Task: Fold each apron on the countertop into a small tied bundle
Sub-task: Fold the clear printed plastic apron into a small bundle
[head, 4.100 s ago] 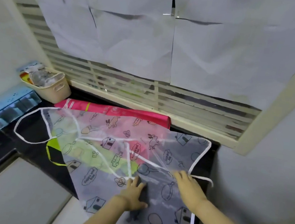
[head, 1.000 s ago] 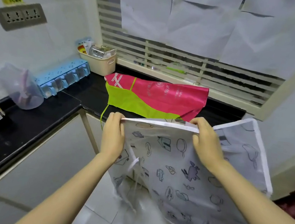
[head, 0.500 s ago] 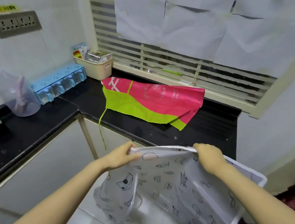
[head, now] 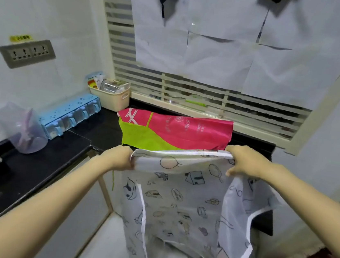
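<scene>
- Two aprons in view. The printed see-thru apron [head: 180, 194] is held up in mid-air, centre to lower right of frame, off the countertop [head: 101, 124]. The pink/green apron [head: 175, 129] lies flat on the counter at frame centre, below the window.
- L hand [head: 121, 158] pinches the top hem at its left end, fingers curled round the edge. R hand [head: 244, 161] pinches the same hem at its right end. Both are closed on fabric, w/ the hem pulled fairly taut btw them.
- Rest of the printed apron hangs toward the floor. A white-trimmed flap droops at lower right, beyond the R hand.
- Step, as I read it: first fold of apron no. 1, which looks doubled over and held up to square the edges. No bundle yet and nothing tied; the pink one is untouched. Early in the task.
- Next move, my call: bring it back onto the counter and halve it again. That needs edges matched and the ties kept outside the fold. I can't pick out the ties for sure.
- The sheet looks thin and slick, so it prob. won't hold a crease w/o pressing.
- Writing: the pink apron has white printed characters + a round mark, too blurred to read. The yellow sticker [head: 20, 38] above the socket plate [head: 27, 52], upper left, has text I can't read. The printed apron shows cartoon drawings only (houses, pans), no legible words.
</scene>
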Motion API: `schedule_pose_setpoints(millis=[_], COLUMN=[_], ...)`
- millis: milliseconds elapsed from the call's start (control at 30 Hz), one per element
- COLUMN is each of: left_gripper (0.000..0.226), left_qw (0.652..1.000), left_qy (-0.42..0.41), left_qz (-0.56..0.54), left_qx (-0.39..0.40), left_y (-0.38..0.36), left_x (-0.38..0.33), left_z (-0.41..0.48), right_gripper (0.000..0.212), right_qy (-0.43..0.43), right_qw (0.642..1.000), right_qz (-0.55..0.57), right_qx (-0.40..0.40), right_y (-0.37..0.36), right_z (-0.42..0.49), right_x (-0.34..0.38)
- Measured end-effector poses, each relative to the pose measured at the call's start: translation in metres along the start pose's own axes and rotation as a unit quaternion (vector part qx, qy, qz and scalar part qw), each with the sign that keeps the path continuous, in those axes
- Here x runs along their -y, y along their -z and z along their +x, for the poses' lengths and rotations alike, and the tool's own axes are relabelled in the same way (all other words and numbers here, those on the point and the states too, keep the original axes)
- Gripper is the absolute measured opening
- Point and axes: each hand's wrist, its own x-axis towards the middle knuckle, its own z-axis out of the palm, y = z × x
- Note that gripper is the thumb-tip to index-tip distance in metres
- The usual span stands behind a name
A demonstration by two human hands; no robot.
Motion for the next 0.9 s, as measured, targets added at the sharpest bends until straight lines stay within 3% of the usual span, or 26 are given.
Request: schedule_pose_setpoints(millis=[67,167,233,333,433,533,733,833,900], left_gripper=[0.013,0.007,0.014,0.013,0.017,0.021,0.028,0.029,0.042], left_qw=[0.993,0.937,0.920,0.927,0.951,0.950,0.905,0.867,0.836], left_qy=[0.007,0.025,0.004,-0.022,-0.042,-0.047,-0.060,-0.086,-0.114], left_qz=[-0.119,-0.350,-0.393,-0.364,-0.262,-0.216,-0.269,-0.277,-0.286], left_qx=[0.002,0.003,-0.018,-0.085,-0.158,-0.221,-0.323,-0.404,-0.455], left_y=[0.019,0.048,0.066,0.099,0.133,0.165,0.232,0.267,0.291], left_x=[-0.002,-0.013,-0.022,-0.033,-0.039,-0.052,-0.077,-0.087,-0.094], left_z=[0.007,0.017,0.024,0.043,0.063,0.080,0.112,0.121,0.123], right_gripper=[0.029,0.011,0.018,0.026,0.026,0.029,0.031,0.032,0.038], right_qy=[-0.027,-0.047,-0.059,-0.062,-0.078,-0.080,-0.071,-0.058,-0.050], right_qw=[0.997,0.984,0.974,0.955,0.945,0.935,0.886,0.856,0.835], right_qz=[-0.061,-0.100,-0.106,-0.107,-0.102,-0.089,-0.103,-0.099,-0.091], right_qx=[-0.049,-0.142,-0.189,-0.269,-0.300,-0.332,-0.447,-0.505,-0.541], right_y=[0.011,0.029,0.044,0.073,0.108,0.144,0.221,0.263,0.289], right_z=[0.007,0.018,0.024,0.039,0.057,0.074,0.102,0.108,0.106], right_x=[-0.008,-0.021,-0.029,-0.041,-0.047,-0.049,-0.052,-0.056,-0.055])
